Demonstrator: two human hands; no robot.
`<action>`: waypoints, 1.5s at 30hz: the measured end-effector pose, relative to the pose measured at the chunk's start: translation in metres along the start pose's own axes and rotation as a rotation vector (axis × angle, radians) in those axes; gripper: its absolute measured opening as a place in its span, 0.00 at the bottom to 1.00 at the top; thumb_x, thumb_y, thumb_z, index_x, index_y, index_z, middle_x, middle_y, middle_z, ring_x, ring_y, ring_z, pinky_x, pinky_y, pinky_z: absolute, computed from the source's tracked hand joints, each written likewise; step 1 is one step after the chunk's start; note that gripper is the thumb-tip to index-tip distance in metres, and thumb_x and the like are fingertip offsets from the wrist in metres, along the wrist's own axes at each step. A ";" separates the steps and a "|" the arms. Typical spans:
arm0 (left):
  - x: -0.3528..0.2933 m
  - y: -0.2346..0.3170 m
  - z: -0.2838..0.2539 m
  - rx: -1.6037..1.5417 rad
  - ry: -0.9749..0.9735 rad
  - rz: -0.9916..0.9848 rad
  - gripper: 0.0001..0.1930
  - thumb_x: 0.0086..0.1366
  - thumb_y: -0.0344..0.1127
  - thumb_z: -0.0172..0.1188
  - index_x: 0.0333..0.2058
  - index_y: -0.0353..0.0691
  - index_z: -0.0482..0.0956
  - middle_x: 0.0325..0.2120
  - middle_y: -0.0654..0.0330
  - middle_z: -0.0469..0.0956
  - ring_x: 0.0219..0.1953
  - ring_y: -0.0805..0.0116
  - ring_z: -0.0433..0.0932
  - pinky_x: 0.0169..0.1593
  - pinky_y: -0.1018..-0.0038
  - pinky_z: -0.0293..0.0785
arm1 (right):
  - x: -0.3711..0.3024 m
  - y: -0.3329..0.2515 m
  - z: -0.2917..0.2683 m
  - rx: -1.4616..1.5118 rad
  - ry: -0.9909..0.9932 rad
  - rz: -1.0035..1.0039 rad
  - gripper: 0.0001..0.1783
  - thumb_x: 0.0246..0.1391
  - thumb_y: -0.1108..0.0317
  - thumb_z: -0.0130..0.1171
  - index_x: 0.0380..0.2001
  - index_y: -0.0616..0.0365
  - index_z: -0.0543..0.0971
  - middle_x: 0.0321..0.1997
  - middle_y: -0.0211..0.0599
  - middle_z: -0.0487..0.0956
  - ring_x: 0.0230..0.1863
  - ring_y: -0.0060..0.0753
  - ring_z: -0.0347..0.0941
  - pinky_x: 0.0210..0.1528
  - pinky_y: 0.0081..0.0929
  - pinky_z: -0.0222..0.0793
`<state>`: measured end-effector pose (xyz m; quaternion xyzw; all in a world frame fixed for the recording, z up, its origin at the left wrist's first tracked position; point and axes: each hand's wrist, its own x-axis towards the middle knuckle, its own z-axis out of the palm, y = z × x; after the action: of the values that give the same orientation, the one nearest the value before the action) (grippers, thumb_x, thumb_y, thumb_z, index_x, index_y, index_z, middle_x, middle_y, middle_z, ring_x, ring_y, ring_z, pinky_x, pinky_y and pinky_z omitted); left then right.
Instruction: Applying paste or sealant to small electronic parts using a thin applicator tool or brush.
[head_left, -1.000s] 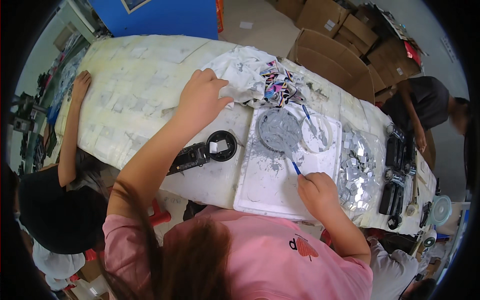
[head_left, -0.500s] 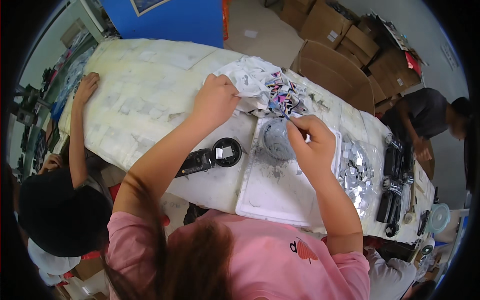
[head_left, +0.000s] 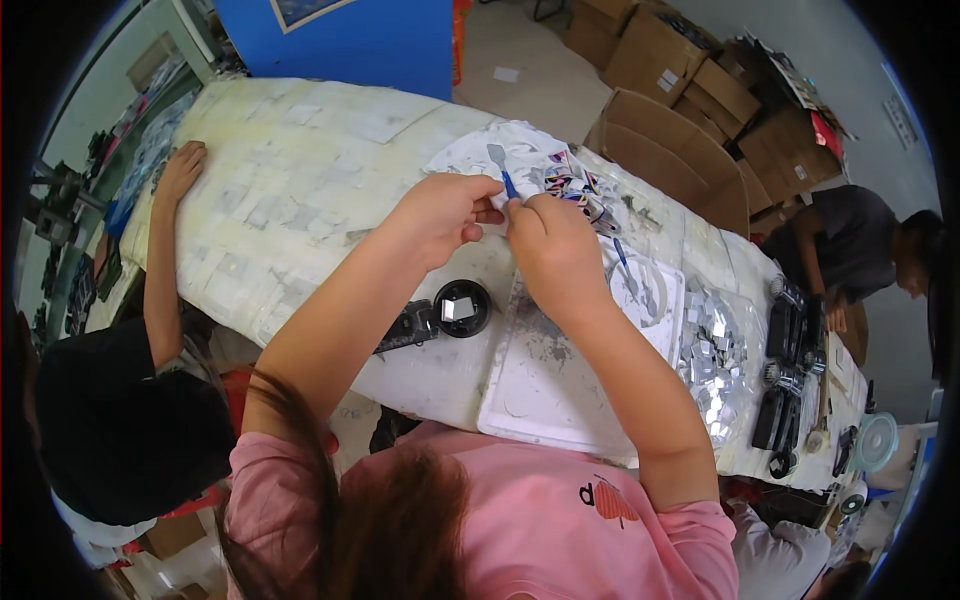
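A spatula (head_left: 509,182) with a blue handle and flat grey blade is pinched in my right hand (head_left: 553,245), its blade pointing away from me over a white rag (head_left: 463,150). My left hand (head_left: 440,218) is beside the handle, fingers curled; whether it holds anything is hidden. Right of my right hand, a clear round tub (head_left: 655,295) stands on the white tray (head_left: 545,400), partly covered by my wrist. A second blue-handled tool (head_left: 622,258) leans in the tub. Left of the tray lies a black device with a round cup-shaped end (head_left: 463,308) holding a small silvery square.
Silvery square pieces (head_left: 715,345) lie on clear plastic right of the tray. Black devices (head_left: 785,375) line the table's right side. A patterned cloth (head_left: 585,195) adjoins the rag. A cardboard box (head_left: 670,150) stands beyond the table; a co-worker's arm (head_left: 165,250) rests at left.
My right hand has moved left and away from over the tub and now holds the spatula upright. My left hand has come off the rag toward it. The tub appears farther right.
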<state>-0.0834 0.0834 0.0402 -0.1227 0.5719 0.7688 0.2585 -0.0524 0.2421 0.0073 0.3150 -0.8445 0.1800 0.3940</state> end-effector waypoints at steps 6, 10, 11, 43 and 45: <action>0.004 0.003 0.000 -0.064 0.056 -0.012 0.06 0.65 0.34 0.54 0.36 0.38 0.73 0.31 0.61 0.76 0.34 0.70 0.75 0.28 0.78 0.63 | -0.008 -0.001 -0.007 -0.049 -0.066 -0.056 0.05 0.47 0.75 0.62 0.25 0.60 0.74 0.25 0.37 0.71 0.26 0.42 0.70 0.28 0.35 0.68; 0.005 0.003 0.000 -0.078 0.043 -0.015 0.06 0.65 0.34 0.54 0.36 0.38 0.72 0.32 0.61 0.76 0.35 0.70 0.75 0.28 0.78 0.63 | -0.015 0.003 -0.019 -0.038 -0.155 -0.033 0.05 0.46 0.76 0.59 0.28 0.62 0.75 0.29 0.40 0.72 0.31 0.41 0.72 0.34 0.34 0.70; 0.006 0.002 0.000 -0.079 0.037 -0.006 0.08 0.65 0.34 0.53 0.37 0.37 0.73 0.32 0.61 0.76 0.34 0.70 0.75 0.28 0.77 0.63 | -0.017 0.004 -0.024 -0.039 -0.154 -0.030 0.05 0.46 0.76 0.59 0.28 0.62 0.75 0.29 0.40 0.72 0.31 0.41 0.72 0.34 0.34 0.70; -0.093 -0.101 -0.056 1.108 0.175 1.061 0.17 0.49 0.21 0.65 0.41 0.37 0.81 0.39 0.56 0.76 0.41 0.56 0.73 0.41 0.67 0.71 | -0.105 -0.016 -0.131 0.200 -0.390 0.334 0.11 0.45 0.78 0.66 0.36 0.62 0.81 0.29 0.41 0.76 0.26 0.38 0.74 0.26 0.27 0.69; -0.093 -0.103 -0.058 1.075 0.162 1.035 0.17 0.49 0.20 0.65 0.41 0.37 0.81 0.39 0.56 0.76 0.41 0.56 0.73 0.41 0.67 0.71 | -0.100 -0.016 -0.136 0.223 -0.413 0.381 0.10 0.46 0.78 0.65 0.35 0.63 0.81 0.29 0.41 0.77 0.25 0.36 0.74 0.25 0.26 0.69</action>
<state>0.0437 0.0265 -0.0167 0.2491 0.8704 0.3956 -0.1547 0.0832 0.3444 0.0152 0.2224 -0.9256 0.2744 0.1358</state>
